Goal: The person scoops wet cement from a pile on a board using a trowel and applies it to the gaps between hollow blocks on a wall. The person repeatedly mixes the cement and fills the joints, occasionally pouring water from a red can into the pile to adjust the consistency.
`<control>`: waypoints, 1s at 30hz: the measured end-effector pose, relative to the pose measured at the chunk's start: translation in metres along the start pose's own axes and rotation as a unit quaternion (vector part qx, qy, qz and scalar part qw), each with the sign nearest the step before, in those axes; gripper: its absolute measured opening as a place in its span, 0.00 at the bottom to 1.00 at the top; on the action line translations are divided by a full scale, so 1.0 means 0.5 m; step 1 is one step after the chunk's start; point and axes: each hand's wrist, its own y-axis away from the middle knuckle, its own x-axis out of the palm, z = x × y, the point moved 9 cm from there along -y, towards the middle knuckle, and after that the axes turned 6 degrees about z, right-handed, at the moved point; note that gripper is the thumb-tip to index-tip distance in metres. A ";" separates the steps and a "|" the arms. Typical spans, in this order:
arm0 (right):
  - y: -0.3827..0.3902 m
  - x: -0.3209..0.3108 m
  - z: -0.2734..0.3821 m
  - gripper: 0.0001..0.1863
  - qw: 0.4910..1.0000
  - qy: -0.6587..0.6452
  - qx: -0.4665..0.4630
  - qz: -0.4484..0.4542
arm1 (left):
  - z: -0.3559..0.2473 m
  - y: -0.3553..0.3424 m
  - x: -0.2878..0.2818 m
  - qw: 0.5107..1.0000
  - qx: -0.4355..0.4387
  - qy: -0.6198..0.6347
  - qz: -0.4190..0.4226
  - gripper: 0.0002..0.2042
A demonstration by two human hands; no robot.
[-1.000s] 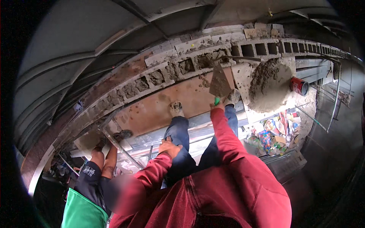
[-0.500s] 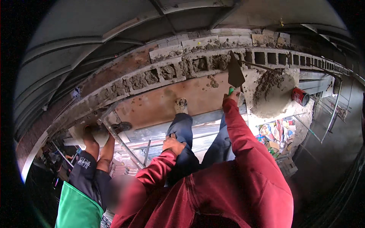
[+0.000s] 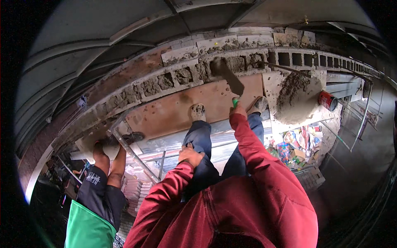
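My right hand [image 3: 238,110] is closed round the green handle of a trowel [image 3: 232,79]. Its long, mortar-smeared blade points away from me, with the tip over the cells of the hollow block wall [image 3: 173,80]. Grey mortar fills several of the cells under and left of the blade; those farther right are hollow. My left hand [image 3: 191,157] rests on my left knee and holds nothing, its fingers partly hidden against the dark trousers. My shoes stand on a brown board [image 3: 165,113] below the wall.
A mortar heap [image 3: 295,99] lies on a pale board to the right, beside a red can [image 3: 327,101]. Metal poles [image 3: 136,155] stand at left, near a co-worker in a green shirt [image 3: 89,223]. Colourful litter [image 3: 297,146] lies below the boards on the right.
My right hand and the trowel have swung left along the wall, and the blade has tilted leftward over the cells. My left hand has stayed on my knee.
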 end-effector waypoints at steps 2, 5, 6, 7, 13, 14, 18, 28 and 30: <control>0.017 0.007 0.009 0.20 1.000 0.008 -0.012 0.011 | 0.003 0.004 0.000 1.000 0.002 0.000 -0.004 0.40; 0.038 -0.013 0.027 0.21 0.999 -0.021 -0.001 -0.028 | 0.015 -0.007 0.012 1.000 0.009 0.003 -0.005 0.40; 0.042 -0.015 0.032 0.22 0.998 -0.039 -0.005 -0.044 | 0.016 -0.005 0.010 1.000 0.010 0.006 -0.004 0.39; 0.046 -0.015 0.039 0.22 0.997 -0.058 -0.010 -0.059 | 0.018 -0.002 0.010 1.000 0.008 0.013 0.000 0.39; 0.037 0.109 0.066 0.24 0.999 -0.043 0.023 0.017 | 0.021 0.000 0.001 1.000 0.003 0.016 0.005 0.40; 0.046 0.124 0.075 0.24 0.999 -0.040 0.009 0.031 | 0.024 0.000 0.005 1.000 -0.002 0.016 0.013 0.40; 0.111 0.107 0.116 0.27 0.998 0.010 0.014 0.063 | 0.036 -0.005 0.020 1.000 0.004 0.024 0.001 0.41; 0.050 -0.056 -0.099 0.25 0.999 -0.035 0.017 -0.034 | 0.033 -0.015 0.026 1.000 0.020 0.011 -0.015 0.41; 0.057 -0.093 -0.088 0.24 0.996 -0.044 0.007 -0.077 | 0.032 -0.027 0.026 0.999 0.027 -0.002 -0.032 0.41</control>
